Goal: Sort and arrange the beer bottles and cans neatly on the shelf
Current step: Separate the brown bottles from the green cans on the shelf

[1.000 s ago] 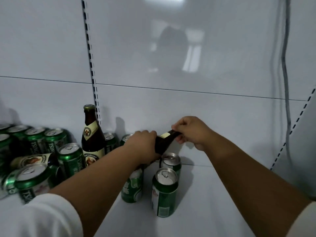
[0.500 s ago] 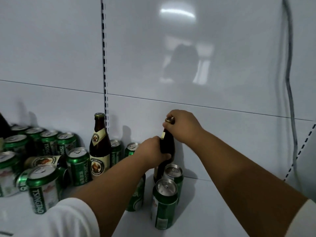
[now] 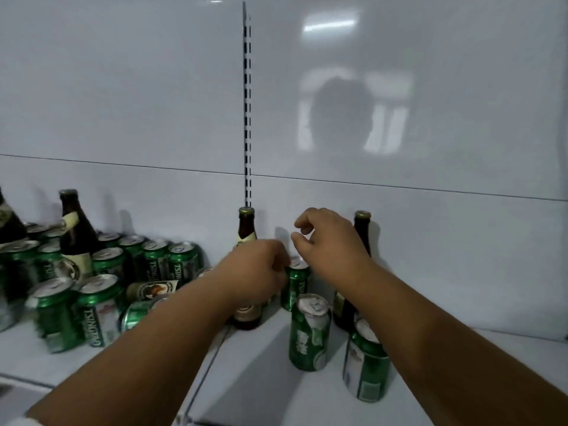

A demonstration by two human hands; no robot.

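Note:
A brown bottle (image 3: 362,221) stands upright by the back wall, partly hidden behind my right forearm. My right hand (image 3: 332,247) hovers in front of it with loosely curled fingers and holds nothing. My left hand (image 3: 255,272) is curled in front of a second, labelled brown bottle (image 3: 246,229). Whether it grips that bottle is hidden. A green can (image 3: 296,281) stands between my hands. Two more green cans, the middle one (image 3: 310,333) and the right one (image 3: 365,367), stand nearer on the white shelf (image 3: 264,382).
At the left, several green cans (image 3: 101,309) stand crowded together. A labelled bottle (image 3: 153,289) lies on its side among them. Two upright bottles rise there, one tall (image 3: 73,229) and one at the frame edge (image 3: 6,222). A slotted upright (image 3: 247,103) runs up the white back panel.
The bottle both hands were tipping up now stands on the shelf by the wall. My right hand has let go of its neck. My left hand has moved left, in front of the labelled bottle.

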